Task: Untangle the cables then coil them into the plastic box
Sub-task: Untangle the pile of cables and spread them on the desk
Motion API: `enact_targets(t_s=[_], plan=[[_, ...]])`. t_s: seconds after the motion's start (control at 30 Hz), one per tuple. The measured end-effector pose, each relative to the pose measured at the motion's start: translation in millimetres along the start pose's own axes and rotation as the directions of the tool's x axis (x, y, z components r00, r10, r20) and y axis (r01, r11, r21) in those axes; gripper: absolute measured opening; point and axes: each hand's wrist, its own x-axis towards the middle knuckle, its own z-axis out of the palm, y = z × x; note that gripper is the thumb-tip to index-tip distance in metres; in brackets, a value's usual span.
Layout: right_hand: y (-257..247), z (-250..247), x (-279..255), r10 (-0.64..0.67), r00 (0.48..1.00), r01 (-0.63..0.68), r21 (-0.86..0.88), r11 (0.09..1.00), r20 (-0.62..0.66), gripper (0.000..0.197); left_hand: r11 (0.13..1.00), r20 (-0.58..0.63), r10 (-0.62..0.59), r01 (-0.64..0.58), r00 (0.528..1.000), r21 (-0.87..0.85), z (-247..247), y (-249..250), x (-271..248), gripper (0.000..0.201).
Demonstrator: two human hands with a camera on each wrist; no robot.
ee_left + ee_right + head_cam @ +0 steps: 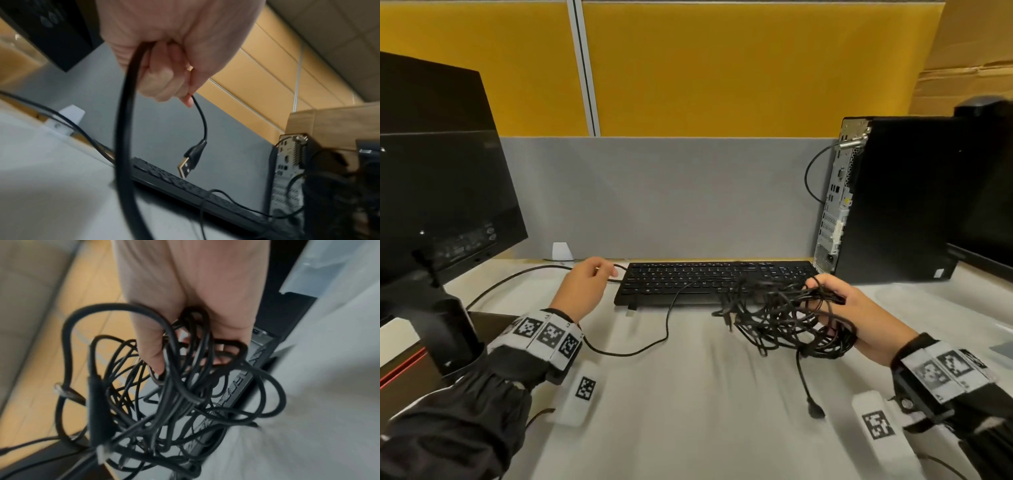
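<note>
My right hand grips a dense tangle of black cables just above the desk, in front of the keyboard's right end. In the right wrist view the fingers curl through several loops of the tangle. One strand hangs from it and ends in a plug. My left hand holds one black cable that leads from the tangle in a slack loop across the desk. The left wrist view shows my left hand pinching this cable, its USB plug dangling over the keyboard.
A black keyboard lies at the back of the white desk. A monitor stands at the left, a PC tower at the right with a second screen beside it. Two tagged white blocks lie near me.
</note>
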Motion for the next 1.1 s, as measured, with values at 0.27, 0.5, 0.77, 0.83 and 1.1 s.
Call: enact_targets(t_s=[0.27, 0.5, 0.77, 0.83, 1.1], plan=[[-6.7, -3.4, 5.1, -0.047, 0.998, 0.055, 0.255, 0.965, -0.036, 0.03, 0.515, 0.14, 0.054, -0.148, 0.989, 0.845, 5.5, -1.4, 2.0, 0.022], [-21.8, 19.4, 15.2, -0.006, 1.0, 0.002, 0.612, 0.791, 0.005, 0.028, 0.586, 0.426, 0.395, -0.58, 0.814, 0.566, 59.6, 54.8, -18.3, 0.085], [-23.0, 21.3, 16.7, 0.055, 0.998, -0.042, 0.779, 0.625, 0.01, 0.046, 0.916, 0.665, 0.357, -0.108, 0.656, -0.386, 106.6, 67.2, -27.8, 0.06], [-24.1, 20.3, 19.1, -0.01, 0.999, -0.023, 0.818, 0.574, 0.035, 0.051, 0.926, 0.733, 0.269, 0.041, 0.625, -0.375, 114.6, 65.0, -34.9, 0.048], [-40.7, 16.5, 28.5, -0.094, 0.996, 0.039, 0.85, 0.525, 0.012, 0.033, 0.991, 0.876, 0.134, -0.048, 0.464, -0.126, 108.8, 61.6, -42.7, 0.038]])
